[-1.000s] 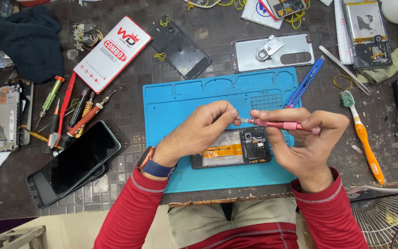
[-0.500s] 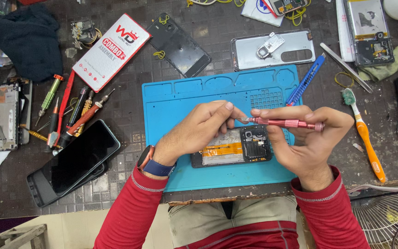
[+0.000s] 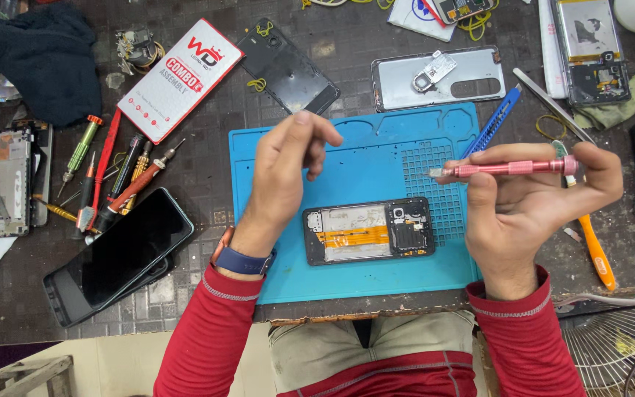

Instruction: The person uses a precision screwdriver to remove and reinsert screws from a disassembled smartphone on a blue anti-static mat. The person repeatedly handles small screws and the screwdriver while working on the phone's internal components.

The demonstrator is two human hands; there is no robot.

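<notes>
An opened phone [image 3: 369, 230] with its back off lies on a blue work mat [image 3: 347, 154], showing a black frame, a silver plate and an orange flex strip. My right hand [image 3: 531, 213] holds a pink precision screwdriver [image 3: 508, 168] level above the mat's right edge, tip pointing left. My left hand [image 3: 284, 158] hovers over the upper left part of the mat, up and left of the phone, with fingertips curled together. Whether something tiny sits between them cannot be seen.
A black phone [image 3: 119, 254] lies face up at the left, beside several screwdrivers [image 3: 123, 176] and a red and white box [image 3: 181, 77]. Behind the mat are a silver back cover [image 3: 435, 77] and a black back cover [image 3: 288, 66]. At the right lie a blue pry tool [image 3: 495, 121] and an orange brush [image 3: 595, 246].
My hands have come apart. The left hand left the screwdriver tip and rose up and left; the right hand drew the screwdriver to the right, uncovering the open phone.
</notes>
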